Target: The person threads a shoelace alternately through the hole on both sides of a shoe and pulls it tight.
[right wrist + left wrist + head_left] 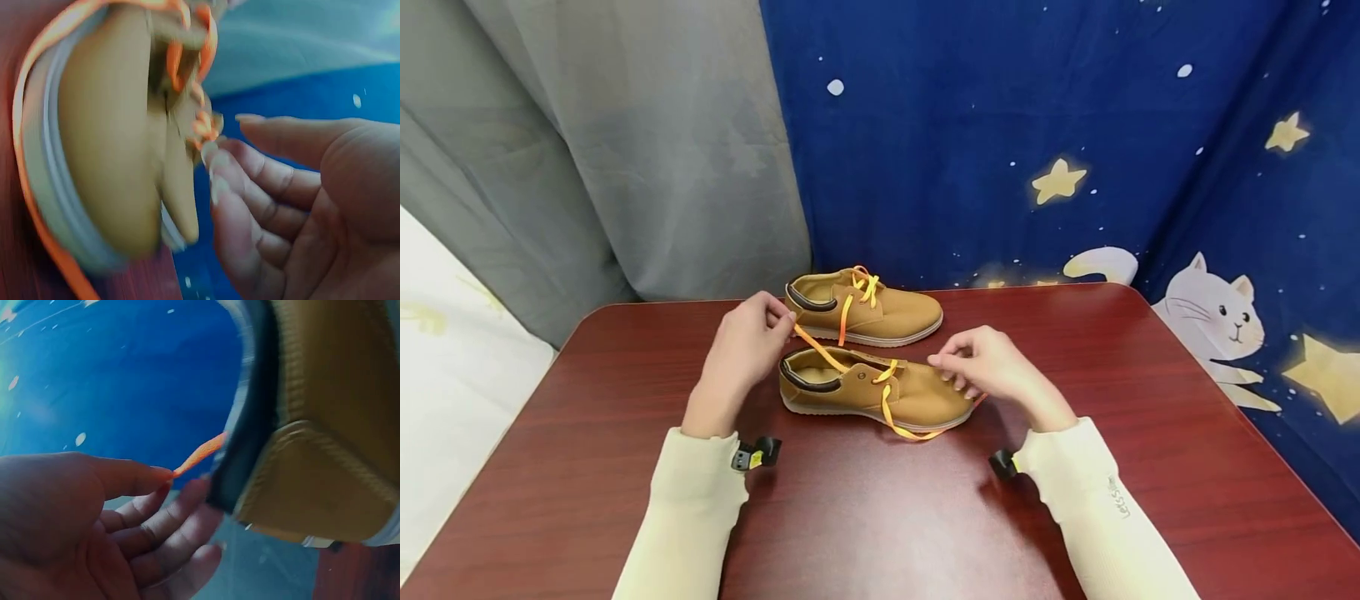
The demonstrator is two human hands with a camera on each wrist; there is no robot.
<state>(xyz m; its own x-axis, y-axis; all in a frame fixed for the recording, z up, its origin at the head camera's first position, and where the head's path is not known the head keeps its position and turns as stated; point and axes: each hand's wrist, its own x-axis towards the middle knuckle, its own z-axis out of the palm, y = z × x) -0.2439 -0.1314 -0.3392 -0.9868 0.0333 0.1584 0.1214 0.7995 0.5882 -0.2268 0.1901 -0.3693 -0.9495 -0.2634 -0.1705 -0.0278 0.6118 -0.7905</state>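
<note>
Two tan lace-up shoes lie side by side on the table, toes to the right in the head view. My left hand (pixel 747 354) pinches one end of the nearer shoe's orange shoelace (pixel 820 348) between thumb and forefinger, drawn up and left over the heel. The nearer shoe (pixel 925 396) has its other lace end hanging down its near side, along the sole and past the toe. My right hand (pixel 988 362) hovers over the toe, thumb and fingertips apart with nothing between them in the right wrist view. Behind it, the farther shoe (pixel 910 312) has its lace tied.
The dark red wooden table (pixel 865 517) reaches back to a grey curtain (pixel 677 150) and a blue curtain (pixel 970 133) printed with stars and a white cat. A small black device (pixel 767 451) is strapped at the left wrist and another (pixel 1002 464) at the right.
</note>
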